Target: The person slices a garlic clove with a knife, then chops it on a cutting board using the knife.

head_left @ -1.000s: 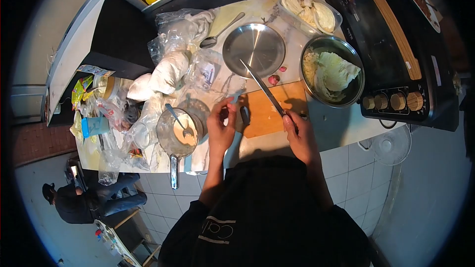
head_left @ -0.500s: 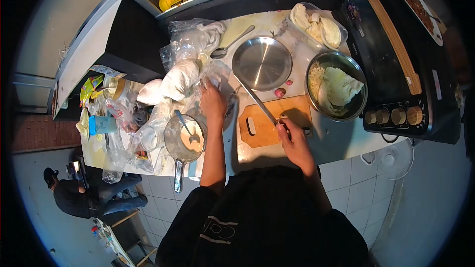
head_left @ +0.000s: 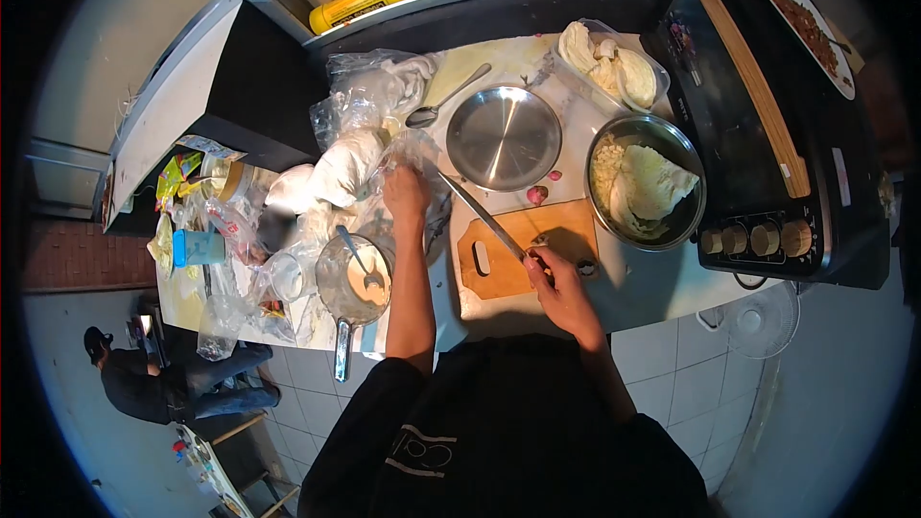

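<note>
The knife (head_left: pixel 483 216) is in my right hand (head_left: pixel 559 290), its blade slanting up and left over the wooden cutting board (head_left: pixel 528 247). My left hand (head_left: pixel 407 194) reaches into clear plastic bags beside the white bundle (head_left: pixel 345 167); its fingertips are partly hidden and what they touch is unclear. Beyond the board lie a round steel plate (head_left: pixel 504 138) and small red onions (head_left: pixel 537 195). A steel bowl (head_left: pixel 698 221) to the right holds a cabbage leaf (head_left: pixel 654 182). Left of my left forearm stands a pan (head_left: pixel 330 290) with pale batter and a spoon.
A black oven (head_left: pixel 748 134) bounds the right side. At the back are a plastic container (head_left: pixel 662 86) of cabbage, a spoon (head_left: pixel 449 96) and a yellow bottle (head_left: pixel 365 0). Bags and a blue-lidded tub (head_left: pixel 199 248) crowd the left. Another person (head_left: pixel 144 384) stands at lower left.
My left hand has moved from near the board, up and left to the plastic bags. A small bluish piece seen at its fingers earlier is no longer visible there. The knife stays in my right hand.
</note>
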A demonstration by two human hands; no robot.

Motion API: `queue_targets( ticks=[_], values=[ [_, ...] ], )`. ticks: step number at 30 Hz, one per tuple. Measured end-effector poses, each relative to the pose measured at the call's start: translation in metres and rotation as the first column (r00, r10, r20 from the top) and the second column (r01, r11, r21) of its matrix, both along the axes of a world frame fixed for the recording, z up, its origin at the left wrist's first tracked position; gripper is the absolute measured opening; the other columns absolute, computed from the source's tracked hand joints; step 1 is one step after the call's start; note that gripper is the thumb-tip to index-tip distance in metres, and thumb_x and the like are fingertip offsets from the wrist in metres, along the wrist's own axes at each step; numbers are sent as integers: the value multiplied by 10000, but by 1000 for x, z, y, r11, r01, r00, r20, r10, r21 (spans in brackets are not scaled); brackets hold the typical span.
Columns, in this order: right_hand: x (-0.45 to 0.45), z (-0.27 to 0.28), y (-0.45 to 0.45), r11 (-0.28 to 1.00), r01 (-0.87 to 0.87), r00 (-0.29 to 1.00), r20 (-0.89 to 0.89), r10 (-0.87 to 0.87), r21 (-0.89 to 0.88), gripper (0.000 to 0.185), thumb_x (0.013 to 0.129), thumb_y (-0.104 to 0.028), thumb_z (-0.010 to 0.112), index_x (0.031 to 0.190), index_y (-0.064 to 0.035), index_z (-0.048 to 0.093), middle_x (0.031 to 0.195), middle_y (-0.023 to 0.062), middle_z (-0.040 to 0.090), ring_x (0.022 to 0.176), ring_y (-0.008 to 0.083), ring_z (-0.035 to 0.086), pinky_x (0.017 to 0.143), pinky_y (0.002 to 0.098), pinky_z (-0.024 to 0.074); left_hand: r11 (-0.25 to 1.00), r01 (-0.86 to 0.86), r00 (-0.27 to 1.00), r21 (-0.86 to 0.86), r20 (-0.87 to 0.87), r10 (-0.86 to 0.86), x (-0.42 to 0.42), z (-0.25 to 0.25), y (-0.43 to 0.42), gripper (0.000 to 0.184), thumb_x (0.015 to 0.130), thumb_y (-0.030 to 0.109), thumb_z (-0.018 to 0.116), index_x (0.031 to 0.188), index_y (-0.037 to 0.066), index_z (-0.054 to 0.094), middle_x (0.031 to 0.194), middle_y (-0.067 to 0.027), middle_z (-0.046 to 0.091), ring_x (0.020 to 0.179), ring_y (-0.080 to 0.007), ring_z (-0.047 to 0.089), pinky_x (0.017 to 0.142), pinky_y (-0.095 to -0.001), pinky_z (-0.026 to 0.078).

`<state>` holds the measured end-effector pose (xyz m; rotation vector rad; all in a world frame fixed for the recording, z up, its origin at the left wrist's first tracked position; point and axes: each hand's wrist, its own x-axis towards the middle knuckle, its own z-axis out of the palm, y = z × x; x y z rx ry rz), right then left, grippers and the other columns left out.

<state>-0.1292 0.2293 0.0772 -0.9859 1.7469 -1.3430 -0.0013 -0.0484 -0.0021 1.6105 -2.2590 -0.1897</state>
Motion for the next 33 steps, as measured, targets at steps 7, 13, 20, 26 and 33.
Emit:
queue_targets(
  ticks=[7,13,20,26,33],
  values=[
    [-1,3,3,999,-1,1000,17,1,36,223,1016,-217,544,1023,5,576,694,10,483,570,80,428,523,261,375,986,121,986,-111,-101,-132,-1,21,21,213,915,118,555,896,-69,654,884,-344,632,750,-490,631,738,-538,508],
    [-1,-3,3,999,21,998,60,-22,26,192,1022,-190,530,1004,-4,570,688,-21,460,551,53,393,496,242,334,974,169,934,-152,-292,-207,1,67,80,225,882,48,613,1072,-53,679,1095,-352,577,732,-467,641,718,-502,514],
    [-2,-9,-1,999,23,991,132,-27,27,158,1027,-169,511,982,-23,552,681,-41,429,533,26,365,467,220,299,976,215,904,-38,-370,-214,14,68,103,128,855,30,661,958,-45,679,860,-234,665,611,-312,669,632,-430,505],
    [-1,-6,-23,995,-41,968,251,18,87,311,1025,-285,518,1080,11,597,787,69,566,731,136,544,642,317,459,963,200,882,180,-461,-97,16,74,98,126,867,2,620,985,-41,625,827,-256,658,704,-429,649,642,-462,490],
    [0,-4,-65,991,-135,943,309,126,6,323,1027,-305,510,1013,11,580,749,61,560,688,142,524,645,310,455,912,376,881,162,-368,-298,27,114,96,142,899,15,584,1024,-38,625,843,-276,649,806,-460,631,683,-472,477]
  ],
)
